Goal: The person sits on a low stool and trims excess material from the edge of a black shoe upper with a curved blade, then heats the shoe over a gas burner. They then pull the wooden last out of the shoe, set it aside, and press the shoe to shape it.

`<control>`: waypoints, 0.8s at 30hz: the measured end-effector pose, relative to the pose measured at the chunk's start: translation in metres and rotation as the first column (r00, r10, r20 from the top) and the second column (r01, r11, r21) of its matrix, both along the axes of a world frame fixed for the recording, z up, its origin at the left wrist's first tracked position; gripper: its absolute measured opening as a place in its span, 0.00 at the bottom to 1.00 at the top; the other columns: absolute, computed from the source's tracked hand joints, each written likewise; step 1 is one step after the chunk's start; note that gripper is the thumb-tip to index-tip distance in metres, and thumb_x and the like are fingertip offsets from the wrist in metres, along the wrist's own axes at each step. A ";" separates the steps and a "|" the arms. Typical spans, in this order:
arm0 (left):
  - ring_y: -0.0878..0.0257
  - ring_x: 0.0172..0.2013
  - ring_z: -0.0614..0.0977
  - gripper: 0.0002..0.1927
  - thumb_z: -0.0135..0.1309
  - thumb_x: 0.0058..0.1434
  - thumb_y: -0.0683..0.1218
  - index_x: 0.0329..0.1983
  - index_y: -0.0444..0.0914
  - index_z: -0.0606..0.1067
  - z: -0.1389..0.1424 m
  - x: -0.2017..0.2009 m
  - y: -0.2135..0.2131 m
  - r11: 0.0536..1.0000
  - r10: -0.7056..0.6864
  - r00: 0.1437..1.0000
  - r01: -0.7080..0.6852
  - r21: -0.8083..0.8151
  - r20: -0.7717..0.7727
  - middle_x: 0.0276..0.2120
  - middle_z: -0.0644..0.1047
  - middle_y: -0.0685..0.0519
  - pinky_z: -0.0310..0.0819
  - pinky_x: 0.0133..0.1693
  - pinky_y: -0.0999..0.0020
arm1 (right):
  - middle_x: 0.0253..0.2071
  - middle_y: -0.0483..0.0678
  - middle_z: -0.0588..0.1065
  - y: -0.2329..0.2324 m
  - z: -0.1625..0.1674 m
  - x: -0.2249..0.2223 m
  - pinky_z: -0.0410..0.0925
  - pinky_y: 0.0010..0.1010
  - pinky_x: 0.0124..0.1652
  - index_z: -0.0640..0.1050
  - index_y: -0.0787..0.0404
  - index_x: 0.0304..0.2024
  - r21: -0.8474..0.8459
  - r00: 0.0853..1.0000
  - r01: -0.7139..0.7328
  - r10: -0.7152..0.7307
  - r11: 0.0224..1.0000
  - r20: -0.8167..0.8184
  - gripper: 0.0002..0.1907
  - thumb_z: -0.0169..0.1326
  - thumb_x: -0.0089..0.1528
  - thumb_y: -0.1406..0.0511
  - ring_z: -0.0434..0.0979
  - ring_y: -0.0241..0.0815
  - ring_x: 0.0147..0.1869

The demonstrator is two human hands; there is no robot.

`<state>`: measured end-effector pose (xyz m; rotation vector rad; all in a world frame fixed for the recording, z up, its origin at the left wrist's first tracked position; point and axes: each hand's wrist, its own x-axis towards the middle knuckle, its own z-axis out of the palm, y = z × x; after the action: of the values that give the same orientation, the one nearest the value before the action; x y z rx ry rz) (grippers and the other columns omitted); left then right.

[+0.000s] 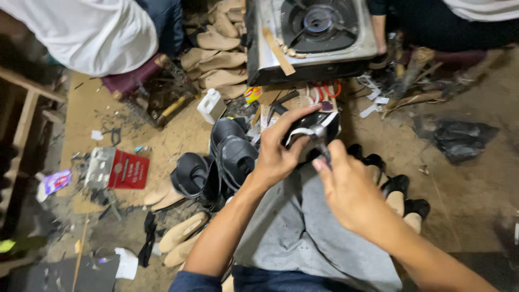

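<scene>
A black shoe is held over the lap, just above a grey cloth spread across the knees, at about twelve o'clock from the wrists. The left hand is wrapped over the shoe's near side, its fingers stretched along the top edge and closed on it. The right hand is clamped on a metal tool, whose shiny head is pressed against the shoe's edge, touching a pale strip there; the tool's exact kind cannot be told.

A slip is judged to be the main risk. The tool head lies just beside the left thumb, so a strike or pull that glances off the curved upper could land on it. If the left hand's grip were loosened, the shoe could be twisted or dropped onto the cloth. The pale strip could also be torn or creased if it were pulled at an angle.

More black shoes are piled at ten o'clock from the hands, touching one another, and a further row stands at three o'clock. Pale wooden lasts lie on the floor at eight o'clock. A gas stove is seen at twelve o'clock, well beyond the shoe, and a red box well apart at nine o'clock.
</scene>
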<state>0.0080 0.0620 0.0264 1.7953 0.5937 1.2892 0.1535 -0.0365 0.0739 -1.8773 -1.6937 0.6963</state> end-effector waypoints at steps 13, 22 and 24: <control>0.70 0.42 0.78 0.18 0.53 0.70 0.41 0.61 0.32 0.78 0.005 -0.015 0.016 0.800 -0.234 0.961 0.277 -0.532 0.148 0.45 0.81 0.53 0.74 0.47 0.72 | 0.34 0.67 0.74 -0.005 -0.019 -0.008 0.64 0.59 0.32 0.63 0.66 0.42 0.183 0.994 -0.096 0.084 0.978 0.070 0.12 0.50 0.67 0.64 0.73 0.75 0.38; 0.63 0.48 0.83 0.24 0.50 0.71 0.41 0.70 0.36 0.64 0.000 -0.007 0.001 1.000 0.011 0.999 -0.013 -0.024 -0.052 0.48 0.81 0.47 0.76 0.51 0.69 | 0.29 0.52 0.77 -0.043 -0.029 0.045 0.70 0.36 0.33 0.69 0.62 0.42 -0.211 0.935 -0.227 0.152 0.951 -0.321 0.10 0.51 0.67 0.62 0.79 0.45 0.29; 0.62 0.49 0.83 0.28 0.51 0.69 0.41 0.70 0.37 0.60 -0.019 -0.009 -0.008 0.986 -0.027 0.999 0.019 -0.166 -0.046 0.47 0.81 0.47 0.76 0.48 0.69 | 0.31 0.50 0.76 -0.061 -0.044 0.050 0.71 0.32 0.30 0.70 0.62 0.42 -0.264 0.828 -0.147 -0.027 0.953 -0.561 0.09 0.50 0.66 0.62 0.78 0.39 0.28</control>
<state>-0.0010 0.0539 0.0071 1.6945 0.6842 1.1491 0.2039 -0.0973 0.0297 -1.5741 -1.3137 1.4393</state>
